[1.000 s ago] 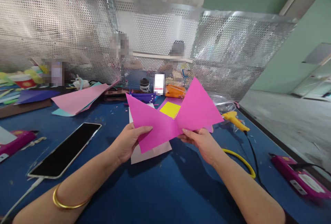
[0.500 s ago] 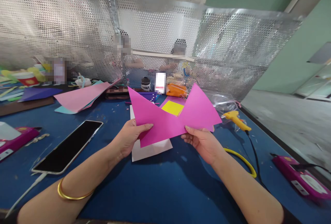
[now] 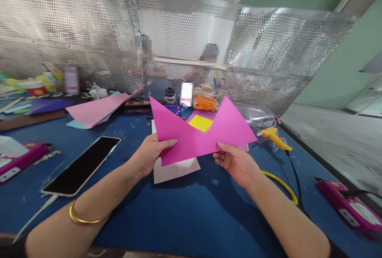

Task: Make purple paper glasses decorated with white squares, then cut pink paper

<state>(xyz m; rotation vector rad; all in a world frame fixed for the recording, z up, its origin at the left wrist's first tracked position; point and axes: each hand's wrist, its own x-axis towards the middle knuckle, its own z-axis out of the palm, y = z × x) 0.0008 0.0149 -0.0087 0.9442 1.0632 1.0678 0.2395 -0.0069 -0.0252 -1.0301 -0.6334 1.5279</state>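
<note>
A magenta paper sheet (image 3: 191, 136), folded so that two pointed corners stick up, hangs above the blue table (image 3: 185, 214). My left hand (image 3: 149, 156) pinches its lower left edge, thumb on top. Its lower right edge sits between the fingers of my right hand (image 3: 237, 162). Under the sheet lies a pale pink paper (image 3: 176, 170), flat on the table. A yellow square note (image 3: 200, 123) shows in the gap between the two raised corners.
A black phone (image 3: 82, 164) on a white cable lies left. Right are a yellow glue gun (image 3: 273, 136) with a black cord, a yellow ring (image 3: 283, 186) and a magenta device (image 3: 347, 208). Pink paper sheets (image 3: 95, 109) and clutter line the perforated metal screen (image 3: 89, 43); people sit behind it.
The sheet's two halves have spread flatter and its centre crease has opened out. Both hands stay on the lower edge and have drifted slightly right and up in view.
</note>
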